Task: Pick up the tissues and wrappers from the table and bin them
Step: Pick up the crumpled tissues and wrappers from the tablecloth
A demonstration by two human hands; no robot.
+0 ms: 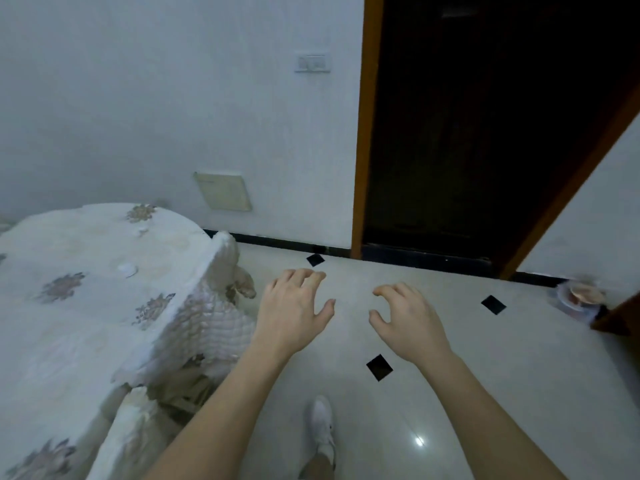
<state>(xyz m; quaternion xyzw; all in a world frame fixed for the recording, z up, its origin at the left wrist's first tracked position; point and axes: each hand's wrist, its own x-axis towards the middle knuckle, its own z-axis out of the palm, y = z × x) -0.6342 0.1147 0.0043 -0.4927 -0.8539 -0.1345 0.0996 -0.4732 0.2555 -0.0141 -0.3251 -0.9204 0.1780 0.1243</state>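
Observation:
The table [69,306] stands at the left under a white cloth with floral patches. A small white crumpled scrap [127,270] lies on its top, and a smaller one [142,231] sits farther back. My left hand [294,306] and my right hand [405,313] hover side by side over the tiled floor, right of the table. Both hold nothing, with fingers loosely curled. A bin [578,299] with pale rubbish inside stands on the floor at the far right by the wall.
A dark open doorway [485,133] with an orange-brown frame lies straight ahead. White floor tiles carry small black diamond insets [379,367]. My white shoe [322,424] is below the hands. A dark wooden piece [616,320] juts in beside the bin.

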